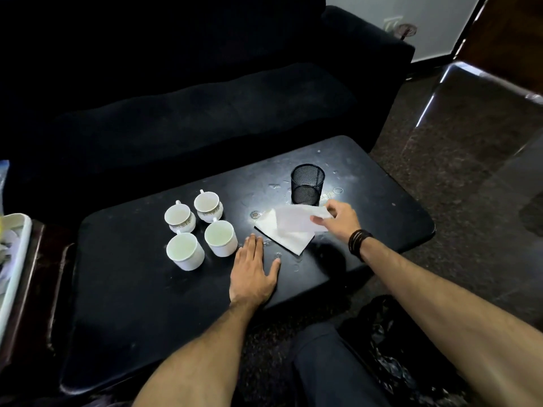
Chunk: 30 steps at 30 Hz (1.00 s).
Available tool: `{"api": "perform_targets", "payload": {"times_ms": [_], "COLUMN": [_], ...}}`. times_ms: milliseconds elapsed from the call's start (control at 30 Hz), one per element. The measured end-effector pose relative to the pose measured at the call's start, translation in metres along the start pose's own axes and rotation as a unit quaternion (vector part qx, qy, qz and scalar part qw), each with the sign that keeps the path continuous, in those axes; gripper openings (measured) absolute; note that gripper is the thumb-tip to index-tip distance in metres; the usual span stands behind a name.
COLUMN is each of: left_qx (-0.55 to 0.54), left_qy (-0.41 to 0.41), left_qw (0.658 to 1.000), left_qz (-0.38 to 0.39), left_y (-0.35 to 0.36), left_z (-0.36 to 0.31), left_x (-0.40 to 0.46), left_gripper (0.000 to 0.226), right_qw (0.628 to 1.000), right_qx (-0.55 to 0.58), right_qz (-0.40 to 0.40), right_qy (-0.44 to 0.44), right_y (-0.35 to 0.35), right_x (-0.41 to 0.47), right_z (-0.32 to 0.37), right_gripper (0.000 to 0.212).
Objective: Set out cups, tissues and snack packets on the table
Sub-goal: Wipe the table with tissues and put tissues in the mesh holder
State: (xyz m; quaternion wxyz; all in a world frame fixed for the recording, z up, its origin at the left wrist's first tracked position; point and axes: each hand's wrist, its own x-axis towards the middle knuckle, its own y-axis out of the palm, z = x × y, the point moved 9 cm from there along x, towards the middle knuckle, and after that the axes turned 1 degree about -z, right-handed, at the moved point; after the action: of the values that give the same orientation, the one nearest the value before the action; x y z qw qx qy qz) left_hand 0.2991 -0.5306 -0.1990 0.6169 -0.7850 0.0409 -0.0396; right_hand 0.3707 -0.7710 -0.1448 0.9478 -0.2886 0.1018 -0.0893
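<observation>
Cups: four white ones in a tight square on the left half of the black table (123,289). Two far cups (179,216) (208,206) carry a patterned band low on the wall and show handles; two near cups (184,250) (221,237) are plain, with one handle just visible on the right-hand one. All upright; insides pale, contents hard to judge.

Left hand (255,274) lies flat on the table, palm down, fingers together, thumb out, holding nothing. Fingertips end just beside the near right cup, apart from it.

Right hand (338,220) pinches a white tissue (289,227) between thumb and fingers. One flap is lifted and blurred; the rest lies on the table. Whether this is one folded sheet or two, I cannot tell. A dark band sits on that wrist.

Mesh pot (307,183), black, stands upright just behind the tissue, seemingly empty.

Tabletop is scuffed, with pale ring marks around the pot and tissue.

Far left, a white tray (17,259) is cut off by the edge; its contents are blurred. A dark sofa (176,113) behind the table is nearly lost in shadow. A crumpled black bag (390,362) lies on the floor by the person's knee, contents hidden.
</observation>
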Motion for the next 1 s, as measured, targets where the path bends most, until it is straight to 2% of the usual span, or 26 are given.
{"api": "perform_targets", "payload": {"times_ms": [100, 167, 267, 533, 833, 1000], "left_qx": [0.018, 0.027, 0.025, 0.013, 0.021, 0.022], "left_qy": [0.000, -0.002, -0.002, -0.003, 0.000, 0.001], "left_qw": [1.000, 0.999, 0.999, 1.000, 1.000, 0.999], "left_qz": [0.016, 0.021, 0.022, 0.018, 0.021, 0.024], "left_y": [0.004, 0.006, 0.007, 0.007, 0.008, 0.010], "left_z": [0.000, 0.001, 0.001, 0.001, 0.002, 0.001], "left_x": [0.001, 0.001, 0.000, 0.002, 0.003, 0.004], "left_gripper": [0.078, 0.079, 0.079, 0.079, 0.079, 0.079], "right_qw": [0.997, 0.995, 0.994, 0.985, 0.973, 0.967], "right_qx": [0.075, 0.079, 0.039, -0.162, -0.214, -0.249], "right_qz": [-0.013, -0.052, -0.085, -0.039, -0.076, -0.029], "right_qy": [-0.023, -0.042, -0.049, -0.042, -0.046, -0.039], "right_y": [-0.028, -0.054, -0.080, -0.068, -0.072, -0.064], "right_x": [0.018, 0.036, 0.066, 0.107, 0.114, 0.113], "right_z": [0.035, 0.061, 0.087, 0.116, 0.129, 0.127], "right_gripper": [0.022, 0.024, 0.019, 0.028, 0.036, 0.038]}}
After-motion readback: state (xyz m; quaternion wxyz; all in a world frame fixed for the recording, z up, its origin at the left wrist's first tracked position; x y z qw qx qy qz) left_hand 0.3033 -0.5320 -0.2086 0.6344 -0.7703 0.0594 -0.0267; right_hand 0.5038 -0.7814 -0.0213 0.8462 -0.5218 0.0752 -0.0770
